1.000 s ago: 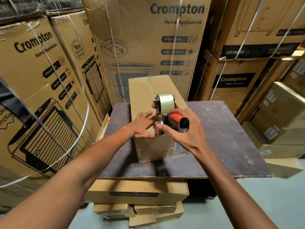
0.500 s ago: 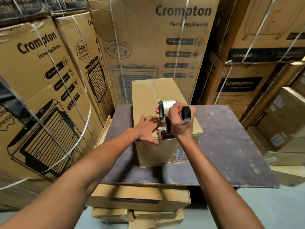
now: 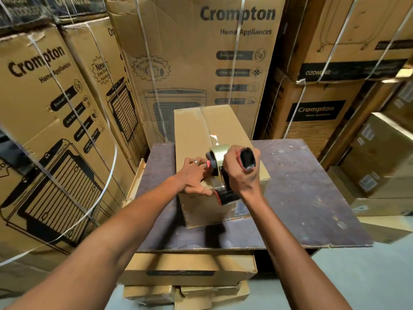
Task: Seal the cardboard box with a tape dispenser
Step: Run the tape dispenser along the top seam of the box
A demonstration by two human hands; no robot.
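The cardboard box (image 3: 201, 135) stood near the tabletop's (image 3: 312, 198) far left corner. The left hand (image 3: 193, 176) lay flat on its near top edge, while the right hand (image 3: 240, 173) gripped the tape dispenser (image 3: 218, 173) there.

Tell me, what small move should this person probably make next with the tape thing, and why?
Probably draw the tape dispenser, gripped in the right hand, down over the near edge of the cardboard box. Tape already lies along the top seam, the dispenser's roller sits at that near edge, and the left hand presses the box steady there.
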